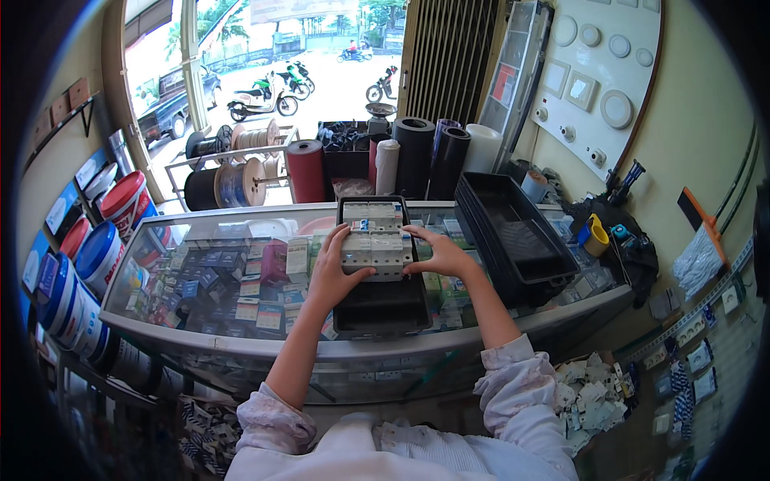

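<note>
A black plastic tray (383,309) lies on the glass counter in front of me. A row of white circuit breakers (375,250) sits across its middle, with a second row (370,215) at the tray's far end. My left hand (333,268) grips the left end of the middle row. My right hand (437,255) presses on its right end, fingers spread over the top. The near half of the tray is bare.
A stack of empty black trays (513,236) stands to the right on the glass counter (241,280), which has small boxes inside. Rolls and cable spools (241,183) stand behind it, paint buckets (88,256) at left. Loose white parts (589,397) are piled lower right.
</note>
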The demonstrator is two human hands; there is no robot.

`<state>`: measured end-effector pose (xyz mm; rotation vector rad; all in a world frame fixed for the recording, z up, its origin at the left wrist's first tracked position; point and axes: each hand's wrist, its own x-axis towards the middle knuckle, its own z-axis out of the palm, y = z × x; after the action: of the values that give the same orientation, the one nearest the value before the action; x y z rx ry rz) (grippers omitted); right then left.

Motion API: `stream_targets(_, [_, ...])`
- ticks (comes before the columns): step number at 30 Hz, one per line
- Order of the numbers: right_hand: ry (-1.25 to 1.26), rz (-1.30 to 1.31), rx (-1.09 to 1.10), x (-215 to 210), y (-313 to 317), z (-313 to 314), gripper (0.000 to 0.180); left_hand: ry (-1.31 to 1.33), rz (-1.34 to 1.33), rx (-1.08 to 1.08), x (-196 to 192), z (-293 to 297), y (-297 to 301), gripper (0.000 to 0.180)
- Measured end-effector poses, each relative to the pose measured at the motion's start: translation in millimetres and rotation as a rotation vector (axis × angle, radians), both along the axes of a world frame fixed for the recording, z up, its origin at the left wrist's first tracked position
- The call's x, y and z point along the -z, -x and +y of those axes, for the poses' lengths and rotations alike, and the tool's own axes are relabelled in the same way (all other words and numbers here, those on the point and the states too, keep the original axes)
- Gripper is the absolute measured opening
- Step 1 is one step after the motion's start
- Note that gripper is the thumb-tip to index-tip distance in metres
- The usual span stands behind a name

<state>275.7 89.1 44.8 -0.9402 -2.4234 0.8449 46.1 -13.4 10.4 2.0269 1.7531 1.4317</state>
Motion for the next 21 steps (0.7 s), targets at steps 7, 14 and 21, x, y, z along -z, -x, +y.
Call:
stream_targets(7, [-0.057, -0.027, -0.002, 5, 3, 8, 0.096, -0.002, -0.025, -0.003, 1, 0, -1, 0.084])
stream_targets(14, [-0.097, -0.089, -0.012, 14, 8, 33, 0.093, -0.029, 0.02, -0.017, 1, 0, -3, 0.083])
stream_targets(21, [-0.037, -0.21, 0.031, 6, 12, 30, 0.092, -0.043, 0.024, -0.013, 2, -1, -2, 0.083])
